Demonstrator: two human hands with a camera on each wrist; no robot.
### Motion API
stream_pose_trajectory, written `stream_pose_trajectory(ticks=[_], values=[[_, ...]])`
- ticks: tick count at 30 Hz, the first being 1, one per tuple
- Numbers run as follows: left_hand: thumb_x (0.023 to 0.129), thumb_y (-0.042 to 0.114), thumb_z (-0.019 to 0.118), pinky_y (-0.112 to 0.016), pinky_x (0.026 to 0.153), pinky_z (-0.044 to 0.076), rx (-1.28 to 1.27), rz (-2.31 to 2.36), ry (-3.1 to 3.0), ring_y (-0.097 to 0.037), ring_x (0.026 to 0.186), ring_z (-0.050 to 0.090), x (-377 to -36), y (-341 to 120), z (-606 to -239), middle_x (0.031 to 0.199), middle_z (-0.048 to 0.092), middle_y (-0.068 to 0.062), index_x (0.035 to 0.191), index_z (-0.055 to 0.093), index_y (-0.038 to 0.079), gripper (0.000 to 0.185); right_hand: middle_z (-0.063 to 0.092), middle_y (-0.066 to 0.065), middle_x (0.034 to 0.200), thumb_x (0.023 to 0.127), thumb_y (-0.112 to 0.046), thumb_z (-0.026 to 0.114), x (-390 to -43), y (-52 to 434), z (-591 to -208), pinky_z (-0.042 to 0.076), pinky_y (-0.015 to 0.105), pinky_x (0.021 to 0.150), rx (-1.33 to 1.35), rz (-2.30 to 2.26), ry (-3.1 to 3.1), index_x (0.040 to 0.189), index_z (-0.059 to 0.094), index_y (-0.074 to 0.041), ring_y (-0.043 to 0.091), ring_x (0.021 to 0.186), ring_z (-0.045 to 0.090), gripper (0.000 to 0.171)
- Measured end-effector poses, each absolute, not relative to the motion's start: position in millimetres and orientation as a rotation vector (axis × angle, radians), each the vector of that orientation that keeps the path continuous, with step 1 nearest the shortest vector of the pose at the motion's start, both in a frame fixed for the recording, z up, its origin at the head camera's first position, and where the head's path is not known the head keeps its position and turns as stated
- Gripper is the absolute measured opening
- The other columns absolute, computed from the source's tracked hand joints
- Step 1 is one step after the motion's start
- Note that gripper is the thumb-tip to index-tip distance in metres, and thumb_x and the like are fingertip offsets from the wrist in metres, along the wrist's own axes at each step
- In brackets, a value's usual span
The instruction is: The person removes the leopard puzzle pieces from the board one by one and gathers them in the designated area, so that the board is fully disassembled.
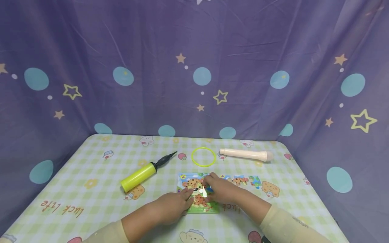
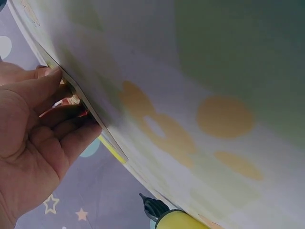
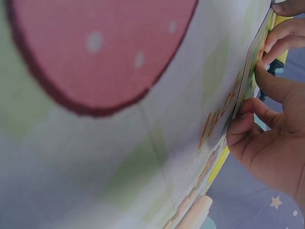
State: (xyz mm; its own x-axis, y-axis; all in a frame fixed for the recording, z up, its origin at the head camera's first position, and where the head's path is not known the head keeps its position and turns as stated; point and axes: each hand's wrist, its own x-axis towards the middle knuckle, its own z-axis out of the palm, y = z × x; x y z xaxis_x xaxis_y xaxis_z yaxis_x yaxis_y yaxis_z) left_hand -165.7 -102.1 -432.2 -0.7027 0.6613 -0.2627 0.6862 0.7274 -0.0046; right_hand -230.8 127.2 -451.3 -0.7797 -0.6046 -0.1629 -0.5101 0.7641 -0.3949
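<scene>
A jigsaw puzzle board (image 1: 199, 211) with a spotted leopard cub lies near the table's front middle. A white gap (image 1: 203, 192) shows among its pieces. Straight fingers of my left hand (image 1: 170, 206) rest on the board's lower left. In the left wrist view its thumb and fingers (image 2: 83, 136) touch the board beside its edge. My right hand (image 1: 224, 189) is over the board's right side, where bent fingers and thumb pinch a bluish puzzle piece (image 1: 209, 189), mostly covered. Loose puzzle pieces (image 1: 240, 180) lie in a row to the right.
A yellow hand pump (image 1: 139, 176) with a black nozzle lies left of the board. Behind the board are a yellow ring (image 1: 192, 160) and a pale microphone-shaped stick (image 1: 244, 154). A checked cloth (image 1: 100, 168) covers the table; a purple curtain (image 1: 152, 101) hangs around it.
</scene>
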Motion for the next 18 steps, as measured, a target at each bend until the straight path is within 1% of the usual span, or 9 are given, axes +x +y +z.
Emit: stream_pose_trajectory(ticks=[6,9,11,15,18], values=[[0.097,0.032,0.058,-0.038,0.109,0.044,1.040,-0.134,2.676,-0.023,0.143,0.039,-166.7,-101.6,-430.4,0.157,0.037,-0.007,0.145,0.050,0.019,0.050,0.051,-0.010,0.112,0.084,-0.042,0.073,-231.3,127.6,-455.4,0.053,0.036,0.086,-0.842,-0.537,2.669,0.114,0.043,-0.030,0.013,0.101,0.059,0.044],[0.097,0.033,0.058,-0.038,0.109,0.044,1.032,-0.134,2.673,-0.022,0.143,0.038,-167.2,-101.7,-430.4,0.157,0.037,-0.007,0.145,0.050,0.020,0.051,0.054,-0.010,0.114,0.087,-0.040,0.071,-231.0,129.8,-454.8,0.053,0.036,0.085,-0.860,-0.571,2.653,0.115,0.042,-0.031,0.014,0.103,0.060,0.041],[0.097,0.033,0.058,-0.038,0.109,0.044,1.033,-0.136,2.672,-0.022,0.143,0.038,-167.4,-101.9,-431.0,0.157,0.036,-0.007,0.145,0.049,0.020,0.051,0.057,-0.011,0.114,0.090,-0.038,0.068,-231.5,132.2,-453.8,0.053,0.034,0.083,-0.878,-0.598,2.652,0.117,0.044,-0.031,0.011,0.101,0.061,0.037],[0.098,0.033,0.057,-0.038,0.109,0.044,1.039,-0.133,2.671,-0.023,0.144,0.037,-167.7,-102.0,-432.3,0.158,0.035,-0.007,0.146,0.049,0.020,0.051,0.061,-0.014,0.102,0.097,-0.032,0.062,-234.0,138.1,-450.4,0.051,0.026,0.074,-0.884,-0.715,2.623,0.116,0.050,-0.028,0.003,0.088,0.061,0.023],[0.098,0.034,0.057,-0.038,0.108,0.044,1.043,-0.139,2.677,-0.023,0.144,0.037,-167.5,-101.5,-432.5,0.158,0.035,-0.007,0.146,0.049,0.020,0.051,0.060,-0.013,0.096,0.099,-0.029,0.059,-236.8,144.2,-444.3,0.051,0.025,0.069,-0.873,-0.826,2.586,0.115,0.052,-0.025,0.004,0.079,0.061,0.018]])
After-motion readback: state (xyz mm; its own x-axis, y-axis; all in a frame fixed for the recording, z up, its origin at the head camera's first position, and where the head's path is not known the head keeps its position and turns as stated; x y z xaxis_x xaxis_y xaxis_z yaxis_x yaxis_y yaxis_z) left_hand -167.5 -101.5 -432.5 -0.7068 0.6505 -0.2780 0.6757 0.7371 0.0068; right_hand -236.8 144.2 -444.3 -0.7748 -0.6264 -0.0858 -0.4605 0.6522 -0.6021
